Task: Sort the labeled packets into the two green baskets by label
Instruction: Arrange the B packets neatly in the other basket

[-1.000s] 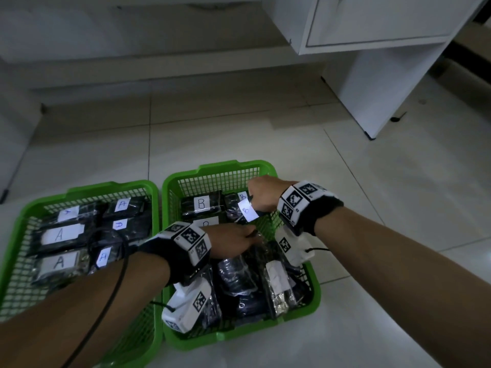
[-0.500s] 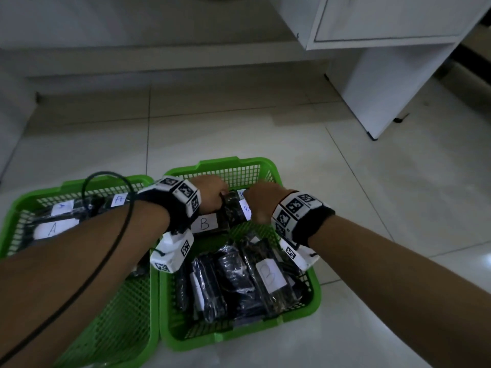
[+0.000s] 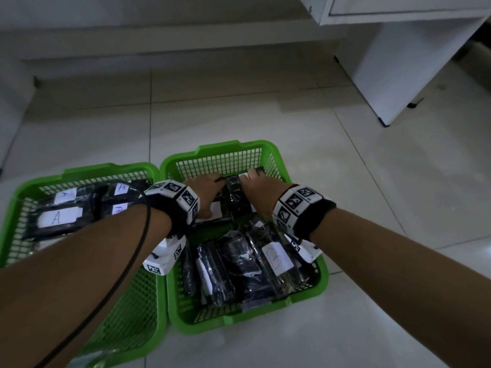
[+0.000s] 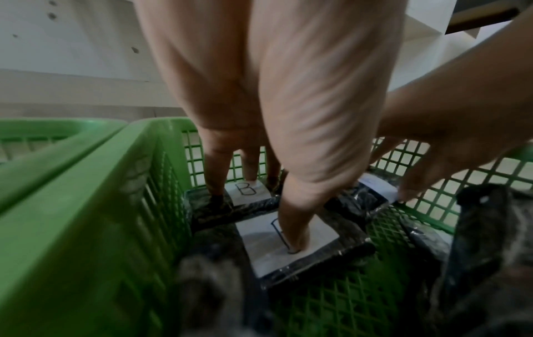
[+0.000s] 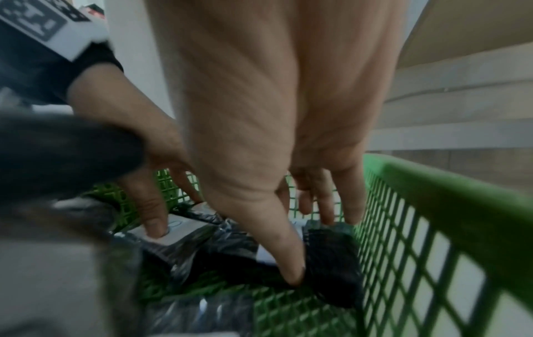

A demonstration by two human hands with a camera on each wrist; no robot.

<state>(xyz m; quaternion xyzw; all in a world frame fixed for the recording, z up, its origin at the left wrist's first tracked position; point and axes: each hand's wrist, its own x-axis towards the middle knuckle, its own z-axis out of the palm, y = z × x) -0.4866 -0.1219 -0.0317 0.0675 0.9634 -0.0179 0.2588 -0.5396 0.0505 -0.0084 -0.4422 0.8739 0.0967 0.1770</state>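
Two green baskets stand side by side on the floor. The left basket [image 3: 87, 170] holds black packets labelled A [image 3: 57, 217]. The right basket [image 3: 220, 147] holds packets labelled B [image 3: 276, 258]. Both hands are down at its far end. My left hand [image 3: 206, 192] presses with straight fingers on two B packets: the thumb on the nearer label [image 4: 288, 241], the fingers on the farther one [image 4: 245, 189]. My right hand [image 5: 313, 248] holds a black packet [image 5: 331, 262] between thumb and fingers, low against the basket's right wall [image 5: 432, 228].
A white cabinet [image 3: 398, 62] stands at the back right on the pale tiled floor [image 3: 239, 110]. A black cable [image 3: 127, 261] loops over my left forearm. Several more packets [image 3: 239, 264] fill the near half of the right basket.
My left hand has moved from the middle of the right basket to its far end. The right hand has lowered its packet to the far right corner.
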